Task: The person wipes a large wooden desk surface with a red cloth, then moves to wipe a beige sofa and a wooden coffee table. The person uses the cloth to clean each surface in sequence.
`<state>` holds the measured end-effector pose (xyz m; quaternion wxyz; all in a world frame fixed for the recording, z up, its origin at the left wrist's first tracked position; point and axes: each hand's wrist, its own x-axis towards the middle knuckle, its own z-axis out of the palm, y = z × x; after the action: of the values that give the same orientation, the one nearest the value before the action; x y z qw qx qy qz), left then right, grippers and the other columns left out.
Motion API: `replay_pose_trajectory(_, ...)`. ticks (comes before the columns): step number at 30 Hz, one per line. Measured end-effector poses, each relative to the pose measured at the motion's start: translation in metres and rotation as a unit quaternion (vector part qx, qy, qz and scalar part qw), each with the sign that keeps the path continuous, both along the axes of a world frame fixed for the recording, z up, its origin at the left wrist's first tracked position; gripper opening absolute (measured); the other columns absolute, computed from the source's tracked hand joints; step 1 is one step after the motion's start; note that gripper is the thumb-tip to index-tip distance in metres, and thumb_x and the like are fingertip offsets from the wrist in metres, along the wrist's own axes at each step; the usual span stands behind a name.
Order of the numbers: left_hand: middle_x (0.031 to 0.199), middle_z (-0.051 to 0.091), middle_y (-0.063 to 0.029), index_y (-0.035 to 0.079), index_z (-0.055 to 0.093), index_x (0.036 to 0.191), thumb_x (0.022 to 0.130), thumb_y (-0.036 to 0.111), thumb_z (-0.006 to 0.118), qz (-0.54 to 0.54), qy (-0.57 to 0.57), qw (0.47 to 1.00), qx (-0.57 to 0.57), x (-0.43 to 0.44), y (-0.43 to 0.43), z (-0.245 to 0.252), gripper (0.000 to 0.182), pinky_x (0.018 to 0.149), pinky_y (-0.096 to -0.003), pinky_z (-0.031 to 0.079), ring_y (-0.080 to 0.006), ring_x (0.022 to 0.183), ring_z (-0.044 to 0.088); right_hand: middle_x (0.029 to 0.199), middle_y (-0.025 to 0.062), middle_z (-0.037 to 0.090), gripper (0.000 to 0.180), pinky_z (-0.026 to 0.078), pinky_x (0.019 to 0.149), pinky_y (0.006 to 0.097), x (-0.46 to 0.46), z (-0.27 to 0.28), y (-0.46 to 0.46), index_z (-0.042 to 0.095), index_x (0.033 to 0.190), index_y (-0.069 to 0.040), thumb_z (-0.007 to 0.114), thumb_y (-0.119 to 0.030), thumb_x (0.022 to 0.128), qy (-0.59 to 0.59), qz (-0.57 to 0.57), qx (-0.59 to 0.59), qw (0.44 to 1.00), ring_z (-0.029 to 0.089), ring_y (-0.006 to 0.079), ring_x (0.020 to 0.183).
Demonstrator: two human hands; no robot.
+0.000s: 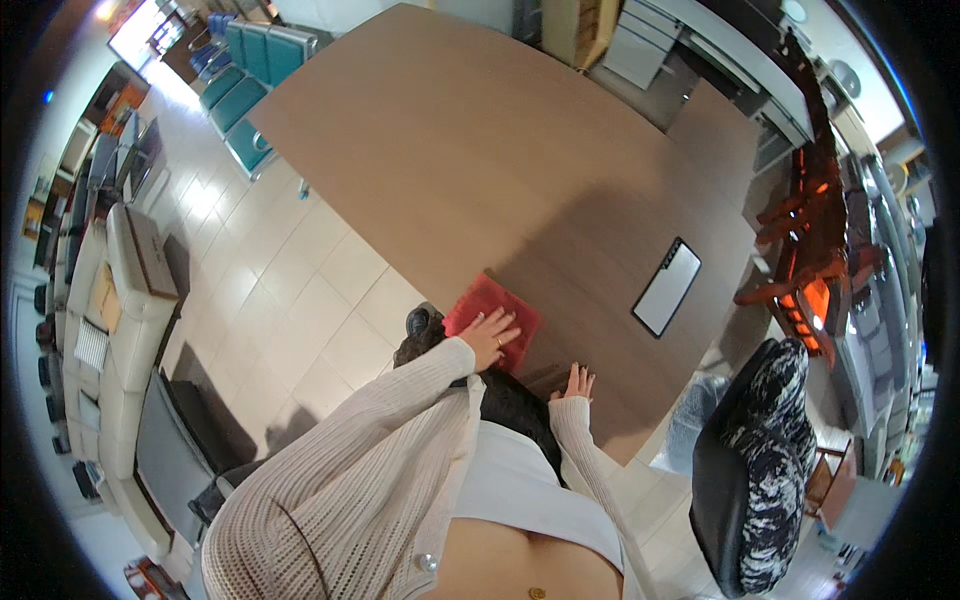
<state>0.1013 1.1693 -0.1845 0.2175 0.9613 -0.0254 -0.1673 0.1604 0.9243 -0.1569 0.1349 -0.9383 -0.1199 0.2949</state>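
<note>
A red cloth point(493, 319) lies on the near left corner of a brown wooden table point(450, 135). My left hand point(491, 337), with a ring on one finger, rests flat on the cloth, its fingers a little apart. Near the table's front edge, my right hand point(576, 384) touches the bare tabletop with nothing in it, to the right of the cloth. Farther right on the table lies a smartphone point(666, 287) with a pale face and a dark border, apart from both hands.
Teal linked seats point(244, 97) stand beyond the table's left side. A cream sofa point(124, 352) is at the far left. On the right are a black-and-white patterned chair point(772, 465), carved reddish wooden furniture point(814, 262) and a plastic-wrapped item point(691, 420). White drawers point(641, 41) stand behind.
</note>
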Motion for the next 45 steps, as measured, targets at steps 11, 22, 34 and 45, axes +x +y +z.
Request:
replay_pose_trajectory(11, 0.148, 0.019, -0.0158, 0.012, 0.033, 0.138, 0.081, 0.025, 0.06, 0.351, -0.024, 0.931, 0.099, -0.03, 0.154, -0.011, 0.065, 0.103, -0.0606, 0.026, -0.0389, 0.137, 0.014, 0.152, 0.0115, 0.013, 0.078, 0.019, 0.106, 0.0615, 0.024, -0.021, 0.052, 0.02, 0.144, -0.017, 0.061, -0.013, 0.078, 0.005, 0.048, 0.014, 0.999, 0.007, 0.0337, 0.14)
replay_pose_trajectory(22, 0.148, 0.022, -0.0128, 0.014, 0.036, 0.138, 0.083, 0.023, 0.057, -0.01, -0.038, 0.999, 0.013, -0.016, 0.066, -0.011, 0.059, 0.108, -0.0534, 0.024, -0.0327, 0.139, 0.015, 0.149, 0.0218, 0.017, 0.077, 0.023, 0.111, 0.0438, 0.037, -0.036, 0.176, 0.025, 0.142, -0.012, 0.063, -0.009, 0.075, 0.011, 0.055, 0.144, 0.988, 0.016, 0.0421, 0.136)
replay_pose_trajectory(34, 0.151, 0.015, -0.011, 0.018, 0.027, 0.142, 0.085, 0.022, 0.057, 0.177, 0.004, 0.984, 0.024, -0.026, 0.243, 0.0, 0.065, 0.11, -0.0524, 0.021, -0.0328, 0.14, 0.008, 0.152, 0.0163, -0.003, 0.107, 0.021, 0.111, 0.0482, 0.069, -0.042, 0.333, 0.007, 0.146, -0.02, 0.078, -0.029, 0.067, 0.086, 0.004, -0.07, 0.994, 0.001, 0.0406, 0.139)
replay_pose_trajectory(45, 0.151, 0.011, -0.0129, 0.014, 0.026, 0.143, 0.089, 0.028, 0.054, 0.327, 0.068, 0.94, 0.064, -0.045, 0.449, -0.004, 0.062, 0.109, -0.0525, 0.022, -0.0344, 0.14, 0.009, 0.148, 0.0163, -0.025, 0.154, 0.011, 0.109, 0.0597, 0.053, -0.024, 0.411, -0.034, 0.135, -0.022, 0.086, -0.055, 0.045, 0.092, -0.128, -0.335, 0.929, -0.018, 0.0408, 0.136)
